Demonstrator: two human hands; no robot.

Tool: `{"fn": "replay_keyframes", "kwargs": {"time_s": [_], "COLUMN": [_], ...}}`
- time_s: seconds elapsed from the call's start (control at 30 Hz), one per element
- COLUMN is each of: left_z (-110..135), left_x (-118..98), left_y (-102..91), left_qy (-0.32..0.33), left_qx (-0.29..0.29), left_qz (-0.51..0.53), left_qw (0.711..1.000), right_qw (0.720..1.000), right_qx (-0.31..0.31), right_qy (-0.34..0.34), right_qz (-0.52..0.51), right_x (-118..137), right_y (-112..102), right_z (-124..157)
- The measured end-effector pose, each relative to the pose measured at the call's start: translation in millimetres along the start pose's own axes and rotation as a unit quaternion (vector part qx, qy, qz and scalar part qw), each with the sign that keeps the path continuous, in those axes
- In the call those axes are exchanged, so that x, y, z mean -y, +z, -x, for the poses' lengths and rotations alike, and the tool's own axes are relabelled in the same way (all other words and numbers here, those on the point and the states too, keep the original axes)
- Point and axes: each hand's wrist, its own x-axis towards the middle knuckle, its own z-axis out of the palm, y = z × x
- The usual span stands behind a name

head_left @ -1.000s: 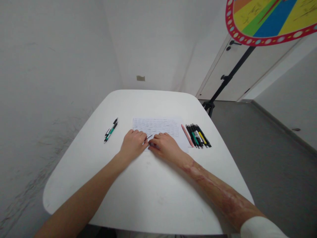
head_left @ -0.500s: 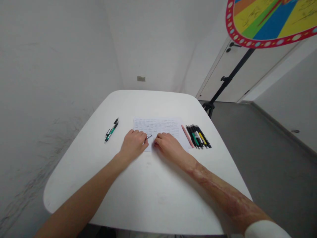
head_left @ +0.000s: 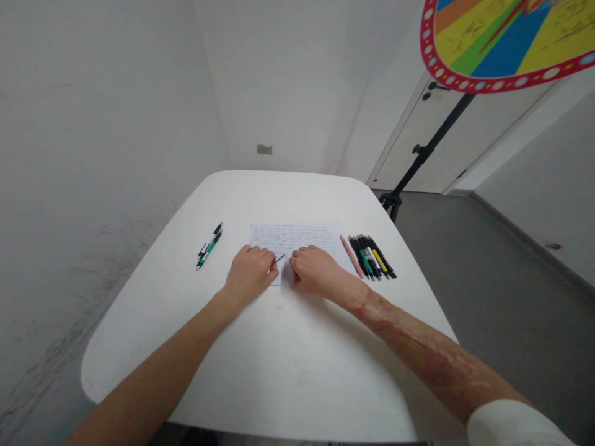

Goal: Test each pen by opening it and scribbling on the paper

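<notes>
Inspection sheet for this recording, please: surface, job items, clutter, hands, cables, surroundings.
Surface: white rounded table.
Job's things: handwritten sheet under both hands' edges; thin dark pen.
Clutter: two green-and-black pens; pink pen; row of dark markers.
Grippers: left hand appears to hold the thin dark pen; right hand rests on the sheet.
Cables: nothing seen.
Surroundings: white wall, door, colourful wheel on black stand.

Two hands (head_left: pixel 251 272), two pens (head_left: pixel 209 246), roughly six markers (head_left: pixel 370 256)
</notes>
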Motion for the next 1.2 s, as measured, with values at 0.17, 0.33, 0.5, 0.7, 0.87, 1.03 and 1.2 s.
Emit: {"fn": "replay_keyframes", "kwargs": {"time_s": [0.17,0.33,0.5,0.7,0.87,1.03,1.2], "left_z": [2.5,3.4,3.5,3.9,4.8,5.8,6.6], "left_x": [-0.7,-4.5,-7.5,-11.7,-12.2,-12.6,-16.0], "left_y": [-1.8,-0.9,2.8,1.1,0.0,0.8,2.0], "left_qy": [0.03,0.094,0.168,0.184,0.184,0.175,0.169], "left_qx": [-0.034,-0.12,-0.247,-0.264,-0.262,-0.249,-0.252], "left_qz": [0.012,0.034,0.052,0.064,0.064,0.069,0.095], "left_qw": [0.999,0.988,0.953,0.945,0.945,0.95,0.948], "right_qw": [0.943,0.789,0.649,0.62,0.621,0.634,0.652], "right_qx": [-0.17,-0.334,-0.385,-0.374,-0.358,-0.356,-0.348], "right_qy": [0.048,0.158,0.207,0.207,0.196,0.182,0.156], "right_qz": [-0.283,-0.491,-0.623,-0.658,-0.669,-0.662,-0.655], "right_x": [-13.5,-11.6,-4.2,0.5,3.5,5.4,10.4], "right_y": [0.1,32.3,56.2,60.5,64.3,68.3,73.2], "right_z": [24.6,38.0,34.9,34.0,33.5,33.7,34.2]}}
